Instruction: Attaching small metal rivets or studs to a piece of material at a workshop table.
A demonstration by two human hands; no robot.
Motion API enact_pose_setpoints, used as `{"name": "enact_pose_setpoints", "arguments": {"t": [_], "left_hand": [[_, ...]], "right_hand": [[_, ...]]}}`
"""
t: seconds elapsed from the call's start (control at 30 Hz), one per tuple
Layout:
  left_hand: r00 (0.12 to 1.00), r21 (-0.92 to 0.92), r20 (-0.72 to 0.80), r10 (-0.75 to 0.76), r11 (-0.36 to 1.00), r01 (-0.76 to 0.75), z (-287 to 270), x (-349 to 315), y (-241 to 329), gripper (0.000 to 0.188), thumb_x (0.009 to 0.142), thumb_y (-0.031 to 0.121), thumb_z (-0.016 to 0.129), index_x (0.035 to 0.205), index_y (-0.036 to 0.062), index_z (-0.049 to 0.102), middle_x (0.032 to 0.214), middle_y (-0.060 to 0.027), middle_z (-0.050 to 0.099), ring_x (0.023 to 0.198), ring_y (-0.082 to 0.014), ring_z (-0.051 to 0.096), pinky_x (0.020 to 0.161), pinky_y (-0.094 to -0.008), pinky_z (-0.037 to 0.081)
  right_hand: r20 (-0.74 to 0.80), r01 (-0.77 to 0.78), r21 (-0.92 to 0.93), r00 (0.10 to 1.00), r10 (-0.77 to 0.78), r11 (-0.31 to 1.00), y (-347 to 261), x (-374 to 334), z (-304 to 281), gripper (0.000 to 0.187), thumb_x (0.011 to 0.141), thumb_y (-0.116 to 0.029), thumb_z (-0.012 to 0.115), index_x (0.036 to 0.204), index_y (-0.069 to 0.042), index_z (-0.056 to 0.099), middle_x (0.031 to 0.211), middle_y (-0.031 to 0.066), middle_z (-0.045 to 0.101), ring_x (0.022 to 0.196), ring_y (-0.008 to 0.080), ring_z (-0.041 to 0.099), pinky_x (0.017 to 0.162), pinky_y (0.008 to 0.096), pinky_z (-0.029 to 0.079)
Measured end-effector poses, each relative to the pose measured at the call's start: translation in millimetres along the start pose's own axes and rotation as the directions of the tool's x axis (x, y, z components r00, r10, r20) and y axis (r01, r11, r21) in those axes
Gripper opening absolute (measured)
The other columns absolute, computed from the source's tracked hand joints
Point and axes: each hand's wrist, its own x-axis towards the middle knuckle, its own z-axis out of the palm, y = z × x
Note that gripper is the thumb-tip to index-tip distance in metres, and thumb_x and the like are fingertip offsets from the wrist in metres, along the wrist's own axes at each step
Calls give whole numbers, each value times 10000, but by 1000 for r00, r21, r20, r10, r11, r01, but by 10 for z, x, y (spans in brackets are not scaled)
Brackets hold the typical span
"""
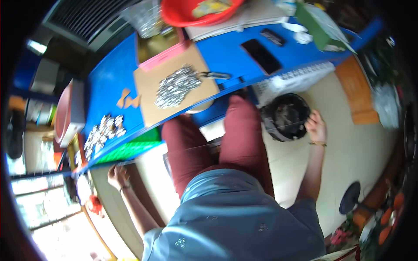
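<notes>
My right hand [315,127] is out at the right, fingers closed in a pinch beside a round black bin [286,135] on the floor. At the left, below the table's edge, my left hand [117,177] has its fingers curled together. A faint thin thread [196,147] seems to run between the two hands, across my lap and over the bin. On the blue table [114,67], a heap of small shiny metal pieces [177,86] lies on a cardboard sheet [150,113]. Next to the heap is a tool with a looped handle [217,75], its kind unclear.
A second pile of small pieces [104,130] lies at the table's left. Farther back are a red basin [174,15], a pink-edged box [163,57], and a black phone [261,56]. A white basket [296,80] and green crate [135,145] sit under the table edge.
</notes>
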Motion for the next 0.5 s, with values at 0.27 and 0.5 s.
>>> {"name": "enact_pose_setpoints", "arguments": {"t": [0.27,0.5], "left_hand": [[994,69,-109,-11,997,19,403,150,96,140,778,90,550,877,3,598,693,-70,608,434,-115,519,323,-240,406],[986,122,-169,-3,992,24,413,292,-54,153,774,88,558,844,-40,602,662,-97,617,450,-143,559,413,-261,450]], "right_hand": [[3,-17,43,1000,17,999,-239,126,-630,231,920,-134,416,1104,-25,504,1268,138,448,610,38,455,562,147,386],[556,-174,102,827,89,980,-145,328,-537,214,924,-147,415,1066,-14,505,1141,117,534,596,38,456,553,160,398]]}}
